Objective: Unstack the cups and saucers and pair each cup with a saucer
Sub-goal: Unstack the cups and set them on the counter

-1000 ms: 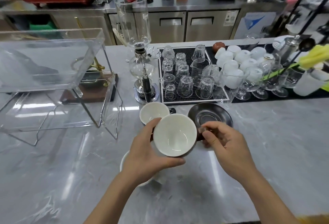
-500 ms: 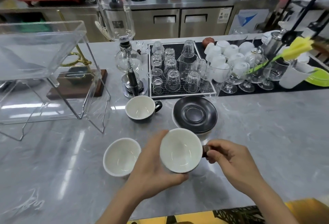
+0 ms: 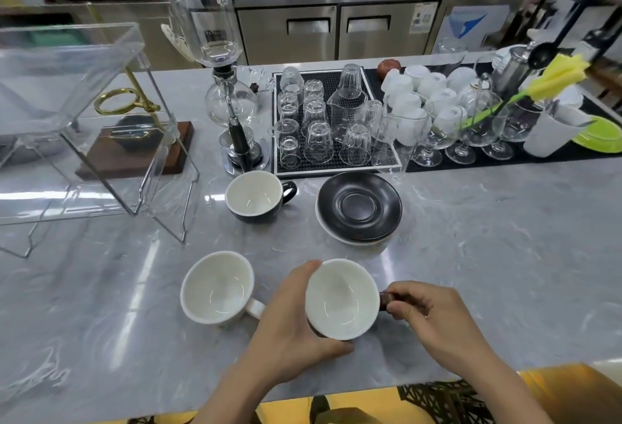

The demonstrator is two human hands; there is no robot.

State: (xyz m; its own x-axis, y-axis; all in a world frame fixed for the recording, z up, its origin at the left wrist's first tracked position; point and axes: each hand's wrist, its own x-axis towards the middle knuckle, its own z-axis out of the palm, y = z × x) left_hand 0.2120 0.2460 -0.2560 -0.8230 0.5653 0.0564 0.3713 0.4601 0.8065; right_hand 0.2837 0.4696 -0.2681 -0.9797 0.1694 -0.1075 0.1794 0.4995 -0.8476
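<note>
Both hands hold a dark cup with a white inside [image 3: 341, 299] just above the counter's near edge. My left hand [image 3: 296, 322] wraps around its body, and my right hand [image 3: 427, 314] pinches its dark handle. A white cup [image 3: 217, 287] stands on the counter to the left, its handle pointing toward my left hand. A black cup with a white inside [image 3: 254, 196] stands farther back, handle to the right. To its right lies a saucer stack [image 3: 359, 208], a black saucer on top of a white one.
A black mat with upturned glasses [image 3: 323, 120] lies behind the saucers, with stemmed glasses and white cups [image 3: 434, 93] to the right. A glass siphon brewer [image 3: 232, 100] stands behind the black cup. A clear acrylic case [image 3: 67, 113] fills the left. The counter's near edge runs below my wrists.
The dark cup has come toward me and down in both hands, away from the saucer stack. The white cup, hidden under my left arm before, now stands in the open.
</note>
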